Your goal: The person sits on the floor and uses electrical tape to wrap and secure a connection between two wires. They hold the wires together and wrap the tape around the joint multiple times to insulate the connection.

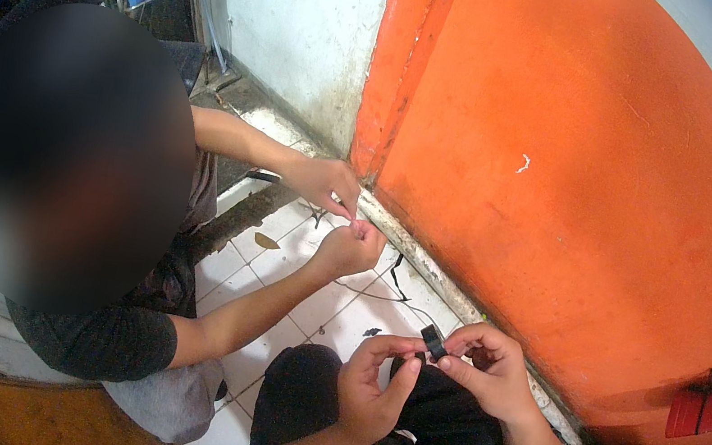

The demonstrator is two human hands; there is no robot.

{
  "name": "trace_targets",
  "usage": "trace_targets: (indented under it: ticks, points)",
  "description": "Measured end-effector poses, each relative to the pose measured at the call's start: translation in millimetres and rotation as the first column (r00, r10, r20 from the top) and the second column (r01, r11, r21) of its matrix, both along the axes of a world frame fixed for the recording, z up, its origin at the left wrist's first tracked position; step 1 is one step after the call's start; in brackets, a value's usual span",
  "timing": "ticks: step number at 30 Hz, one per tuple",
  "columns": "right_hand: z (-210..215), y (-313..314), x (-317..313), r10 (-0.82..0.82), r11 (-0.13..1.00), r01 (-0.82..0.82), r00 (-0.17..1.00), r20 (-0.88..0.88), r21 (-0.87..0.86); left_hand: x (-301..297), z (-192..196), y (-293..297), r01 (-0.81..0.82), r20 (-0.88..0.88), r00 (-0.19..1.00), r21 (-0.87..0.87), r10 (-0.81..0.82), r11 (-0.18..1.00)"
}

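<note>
A small, short black piece [433, 343], perhaps a rolled strip or band, is held up above my knees; its exact kind cannot be made out. My right hand [495, 369] pinches it from the right between thumb and fingertips. From the left, the index finger and thumb of my left hand [373, 389] close on its lower left side, where the fingertips partly hide it. Below both hands are my dark-clothed legs [295, 396].
To the left sits another person, whose two hands [352, 217] pinch together over the white tiled floor [273, 297]. A thin cable [373, 295], black scraps [372, 331] and a dry leaf [266, 241] lie there. An orange wall [562, 179] rises at the right.
</note>
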State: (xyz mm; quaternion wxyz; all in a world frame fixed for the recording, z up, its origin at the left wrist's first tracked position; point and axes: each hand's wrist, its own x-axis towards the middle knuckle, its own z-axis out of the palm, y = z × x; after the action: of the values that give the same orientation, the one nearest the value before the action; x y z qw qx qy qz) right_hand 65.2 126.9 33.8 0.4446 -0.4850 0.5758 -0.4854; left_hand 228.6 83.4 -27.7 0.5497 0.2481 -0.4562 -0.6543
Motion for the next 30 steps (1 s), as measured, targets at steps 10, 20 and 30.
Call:
trace_targets:
  ticks: [10,20,30]
  points:
    - [1.7,0.6,0.6,0.007,1.0,-0.007,1.0,0.024,-0.005,1.5,-0.2,1.6,-0.033,0.1,0.994,-0.116,0.045,0.993]
    - [-0.7,2.4,-3.0,-0.002,1.0,0.003,0.998,0.063,-0.028,-2.9,-1.0,3.1,-0.084,0.061,0.994,-0.124,0.092,0.989]
    - [0.8,0.6,-1.0,0.001,0.999,0.0,0.999,0.039,-0.032,-2.3,0.5,2.3,-0.093,0.063,0.993,-0.126,0.101,0.988]
